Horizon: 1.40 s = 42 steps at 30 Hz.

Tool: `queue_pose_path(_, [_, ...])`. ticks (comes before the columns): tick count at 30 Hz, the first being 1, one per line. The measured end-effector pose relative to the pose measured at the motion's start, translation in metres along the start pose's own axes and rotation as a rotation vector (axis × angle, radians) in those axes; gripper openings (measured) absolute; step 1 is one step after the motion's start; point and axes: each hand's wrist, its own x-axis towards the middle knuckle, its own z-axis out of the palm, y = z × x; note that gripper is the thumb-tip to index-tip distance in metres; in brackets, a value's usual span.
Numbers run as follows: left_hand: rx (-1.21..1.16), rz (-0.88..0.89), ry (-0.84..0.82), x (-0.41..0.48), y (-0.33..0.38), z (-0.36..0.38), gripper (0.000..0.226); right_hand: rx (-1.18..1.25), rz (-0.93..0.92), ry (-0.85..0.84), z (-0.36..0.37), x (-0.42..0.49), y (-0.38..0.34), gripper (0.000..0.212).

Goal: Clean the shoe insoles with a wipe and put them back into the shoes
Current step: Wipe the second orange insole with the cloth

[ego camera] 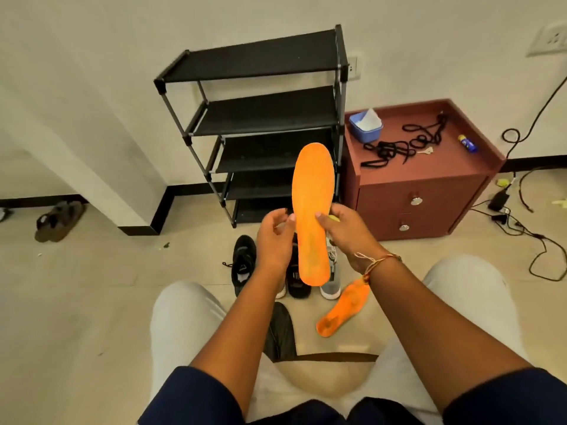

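Note:
I hold an orange insole (313, 191) upright in front of me, toe end up. My right hand (346, 234) grips its right edge, thumb on the face. My left hand (274, 237) touches the left edge with thumb and fingertips; whether it holds a wipe is hidden. A second orange insole (342, 308) lies flat on the floor by my right knee. Black shoes (244, 262) and a grey shoe (331, 280) stand on the floor behind my hands. A blue tub with white wipes (366, 125) sits on the red cabinet (429, 179).
A black shoe rack (264, 118) stands against the wall behind the insole. Black laces (405, 142) and a small tube (467, 144) lie on the cabinet. Cables and a charger (503, 207) trail on the floor at right. Brown sandals (58, 220) sit far left.

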Motion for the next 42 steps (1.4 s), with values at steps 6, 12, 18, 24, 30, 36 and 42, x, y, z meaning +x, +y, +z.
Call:
queue_pose_path(6, [-0.272, -0.347, -0.361, -0.036, -0.015, -0.012, 0.045, 0.289, 0.192, -0.050, -0.006, -0.018, 0.015, 0.025])
queue_pose_path(12, [-0.465, -0.447, -0.416, -0.041, -0.027, -0.001, 0.035, 0.329, 0.210, -0.054, 0.006, -0.018, 0.024, 0.027])
queue_pose_path(18, [-0.725, -0.429, -0.244, -0.024, -0.043, -0.017, 0.027, 0.383, 0.312, 0.065, 0.014, -0.014, 0.030, 0.029])
queue_pose_path(24, [-0.775, -0.420, -0.124, -0.015, -0.048, -0.020, 0.039, 0.188, 0.099, -0.154, 0.025, -0.028, 0.023, 0.043])
queue_pose_path(30, [-0.749, -0.423, -0.094, -0.012, -0.050, -0.019, 0.062, -0.011, -0.095, -0.123, 0.032, -0.030, 0.029, 0.031])
queue_pose_path(36, [-0.784, -0.401, -0.137, -0.014, -0.048, -0.015, 0.080, -0.436, -0.343, 0.024, 0.039, -0.040, 0.032, 0.028])
queue_pose_path(42, [-0.793, -0.439, -0.111, -0.015, -0.047, -0.020, 0.086, -0.555, -0.528, -0.134, 0.053, -0.055, 0.032, 0.023])
